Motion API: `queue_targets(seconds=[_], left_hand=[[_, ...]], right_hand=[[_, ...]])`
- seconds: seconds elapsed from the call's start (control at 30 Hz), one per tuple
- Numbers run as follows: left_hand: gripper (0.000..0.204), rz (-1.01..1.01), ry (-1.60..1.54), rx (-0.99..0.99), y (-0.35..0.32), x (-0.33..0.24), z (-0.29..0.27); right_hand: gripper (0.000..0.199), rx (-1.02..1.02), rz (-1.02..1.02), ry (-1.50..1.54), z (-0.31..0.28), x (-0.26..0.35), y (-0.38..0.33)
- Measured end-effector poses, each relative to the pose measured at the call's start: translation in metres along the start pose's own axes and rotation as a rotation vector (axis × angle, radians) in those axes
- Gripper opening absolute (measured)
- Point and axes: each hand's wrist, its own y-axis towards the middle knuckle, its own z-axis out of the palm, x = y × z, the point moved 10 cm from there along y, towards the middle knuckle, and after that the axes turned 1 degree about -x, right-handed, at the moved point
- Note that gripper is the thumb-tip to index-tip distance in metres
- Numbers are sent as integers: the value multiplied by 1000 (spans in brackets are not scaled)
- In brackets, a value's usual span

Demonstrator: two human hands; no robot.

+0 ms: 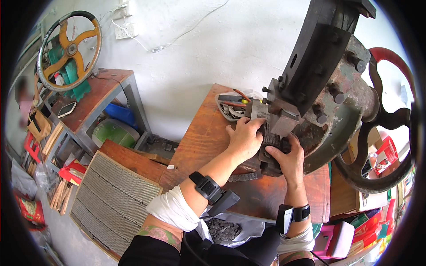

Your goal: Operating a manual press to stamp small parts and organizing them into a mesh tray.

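Both of my hands are at the base of a heavy screw press [341,88], just below its square metal ram [285,123]. My left hand [245,139] is closed against a metal block [258,109] beside the ram, its fingertips partly hidden. My right hand [290,158] grips a dark, finely ridged strip [271,141] from the near right, with the thumb on its near end. The strip lies under the ram, between the two hands. On the table in front of the press rests another dark ridged strip [244,177].
A plastic tray of hand tools [228,116] stands behind my left hand. The press's large handwheel [370,128] is at right. A board of small grey pieces [117,190] leans at left. A bag of dark scraps [224,229] sits below the table edge [253,213].
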Motion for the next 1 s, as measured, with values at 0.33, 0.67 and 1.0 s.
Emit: queue_targets(seconds=[0.33,0.67,1.0], left_hand=[[34,-32,-231,-19,3,9,4],[44,57,-11,118,-3,-1,11],[40,59,-218,53,-2,0,4]], right_hand=[[70,-22,-7,-41,8,5,6],[66,14,-117,-18,3,13,5],[61,94,-5,202,2,-9,9]])
